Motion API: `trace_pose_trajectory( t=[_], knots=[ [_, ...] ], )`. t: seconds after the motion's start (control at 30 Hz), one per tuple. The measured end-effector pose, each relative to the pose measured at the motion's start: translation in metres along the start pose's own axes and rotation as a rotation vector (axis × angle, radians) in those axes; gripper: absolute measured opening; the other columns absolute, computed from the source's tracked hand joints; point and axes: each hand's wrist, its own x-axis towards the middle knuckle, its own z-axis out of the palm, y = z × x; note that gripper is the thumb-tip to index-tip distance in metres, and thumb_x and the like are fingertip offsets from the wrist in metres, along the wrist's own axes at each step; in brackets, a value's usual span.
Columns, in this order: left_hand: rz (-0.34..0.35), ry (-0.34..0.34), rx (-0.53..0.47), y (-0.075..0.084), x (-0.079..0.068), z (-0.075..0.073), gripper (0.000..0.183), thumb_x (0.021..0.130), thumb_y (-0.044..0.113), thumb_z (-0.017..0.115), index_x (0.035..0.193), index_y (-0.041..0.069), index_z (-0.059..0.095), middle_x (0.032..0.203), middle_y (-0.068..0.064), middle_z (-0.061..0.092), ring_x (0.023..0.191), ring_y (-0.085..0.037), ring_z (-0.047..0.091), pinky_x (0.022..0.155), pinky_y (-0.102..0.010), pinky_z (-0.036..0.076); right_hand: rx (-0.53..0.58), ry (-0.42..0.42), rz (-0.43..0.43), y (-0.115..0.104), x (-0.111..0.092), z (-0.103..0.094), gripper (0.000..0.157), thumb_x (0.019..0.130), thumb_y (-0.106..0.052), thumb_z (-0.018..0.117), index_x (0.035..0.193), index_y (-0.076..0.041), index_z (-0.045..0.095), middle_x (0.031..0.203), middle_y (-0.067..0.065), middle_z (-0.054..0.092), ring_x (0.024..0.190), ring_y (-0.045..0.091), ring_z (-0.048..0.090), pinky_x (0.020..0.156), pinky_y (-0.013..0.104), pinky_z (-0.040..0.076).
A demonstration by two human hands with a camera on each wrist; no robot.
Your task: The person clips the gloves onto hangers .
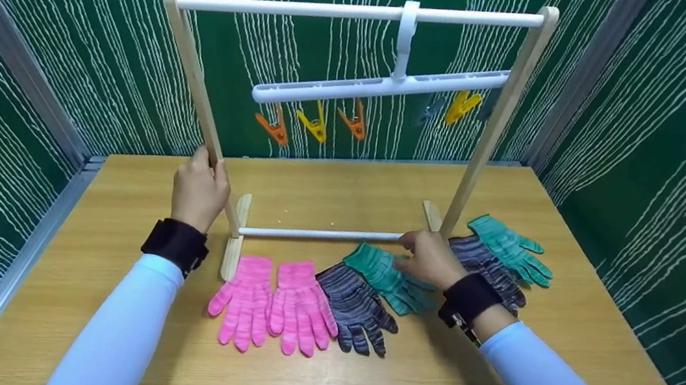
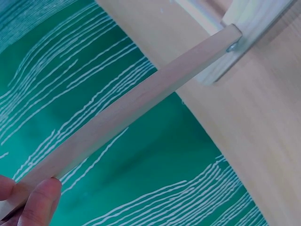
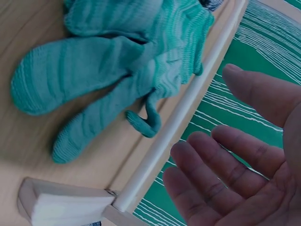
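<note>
A wooden rack with white rails stands on the table. My left hand grips its left post; the left wrist view shows thumb and finger pinching that post. Beside the lower rail, near the foot of the right post, is my right hand. In the right wrist view its fingers are loosely bent and hold nothing. That hand hangs above a green glove, partly covering it. On the upper rail hangs a white hanger with orange and yellow clothespins.
Two pink gloves lie at the front left of the rack, beside a dark grey glove. Another green glove and grey glove lie right of the rack. Green walls with white streaks enclose the table.
</note>
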Motion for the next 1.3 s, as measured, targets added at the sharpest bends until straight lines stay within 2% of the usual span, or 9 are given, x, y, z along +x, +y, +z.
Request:
trace_pose_trajectory(
  t=[0.57,0.7,0.77,0.87,0.93,1.0,1.1,1.23,1.3],
  knots=[
    [0.016,0.029,-0.001,-0.003,-0.001,0.001,0.028,0.112,0.01,0.053,0.127,-0.012,0.061,0.113,-0.032,0.072,0.102,-0.045,0.074,0.086,-0.057,0.063,-0.046,-0.039,-0.029,0.007,0.011,0.021,0.046,0.093,-0.014,0.083,0.131,0.01,0.072,0.127,0.03,0.075,0.121,0.047,0.072,0.102,0.058,0.059],
    [0.018,0.028,0.001,-0.003,-0.001,0.001,0.028,0.112,0.01,0.054,0.127,-0.013,0.061,0.113,-0.032,0.072,0.104,-0.045,0.074,0.088,-0.057,0.063,-0.08,-0.03,-0.049,0.007,0.012,0.027,0.034,0.092,-0.015,0.084,0.117,0.007,0.076,0.112,0.025,0.078,0.101,0.04,0.074,0.088,0.053,0.06],
    [0.019,0.027,0.004,-0.003,-0.001,0.001,0.028,0.112,0.01,0.053,0.127,-0.013,0.061,0.114,-0.033,0.072,0.105,-0.046,0.074,0.089,-0.057,0.063,-0.093,-0.022,-0.049,0.008,0.013,0.029,0.027,0.091,-0.016,0.085,0.108,0.004,0.077,0.103,0.019,0.077,0.086,0.031,0.068,0.077,0.048,0.055],
    [0.016,0.026,0.006,-0.002,-0.001,0.001,0.028,0.112,0.01,0.054,0.128,-0.012,0.061,0.115,-0.033,0.072,0.106,-0.046,0.074,0.09,-0.057,0.063,-0.105,-0.019,-0.045,0.009,0.015,0.032,0.022,0.09,-0.017,0.086,0.095,0.0,0.073,0.085,0.008,0.068,0.073,0.021,0.054,0.068,0.04,0.045],
    [0.013,0.022,0.005,-0.002,-0.001,0.002,0.029,0.112,0.01,0.053,0.128,-0.012,0.061,0.115,-0.033,0.072,0.106,-0.045,0.074,0.09,-0.057,0.063,-0.096,-0.021,-0.047,0.01,0.016,0.034,0.026,0.089,-0.016,0.087,0.084,-0.003,0.064,0.075,0.001,0.053,0.067,0.018,0.043,0.065,0.036,0.036],
    [0.01,0.017,0.004,-0.002,-0.001,0.002,0.029,0.113,0.01,0.053,0.13,-0.012,0.06,0.116,-0.033,0.072,0.107,-0.045,0.074,0.091,-0.057,0.063,-0.084,-0.024,-0.056,0.011,0.017,0.036,0.036,0.089,-0.014,0.087,0.077,-0.006,0.054,0.071,-0.002,0.039,0.065,0.017,0.036,0.063,0.035,0.03],
    [0.008,0.013,0.002,-0.002,-0.001,0.002,0.03,0.113,0.01,0.053,0.131,-0.012,0.06,0.118,-0.034,0.072,0.108,-0.046,0.074,0.092,-0.057,0.063,-0.067,-0.02,-0.069,0.011,0.017,0.037,0.039,0.088,-0.012,0.088,0.076,-0.007,0.05,0.072,-0.003,0.033,0.064,0.016,0.034,0.063,0.034,0.028],
    [0.024,0.024,0.007,-0.002,-0.001,0.002,0.029,0.112,0.009,0.053,0.129,-0.013,0.06,0.116,-0.034,0.071,0.107,-0.047,0.074,0.091,-0.058,0.063,-0.054,-0.023,-0.05,0.008,0.017,0.037,0.024,0.088,-0.012,0.088,0.089,0.0,0.067,0.079,0.003,0.053,0.07,0.018,0.044,0.065,0.035,0.036],
    [0.037,0.034,0.014,-0.003,0.0,0.002,0.027,0.111,0.009,0.054,0.126,-0.013,0.061,0.113,-0.034,0.072,0.105,-0.047,0.074,0.088,-0.058,0.063,-0.052,-0.03,-0.031,0.007,0.017,0.036,0.025,0.089,-0.012,0.088,0.102,0.004,0.074,0.089,0.011,0.066,0.076,0.021,0.053,0.069,0.038,0.045]
  ],
)
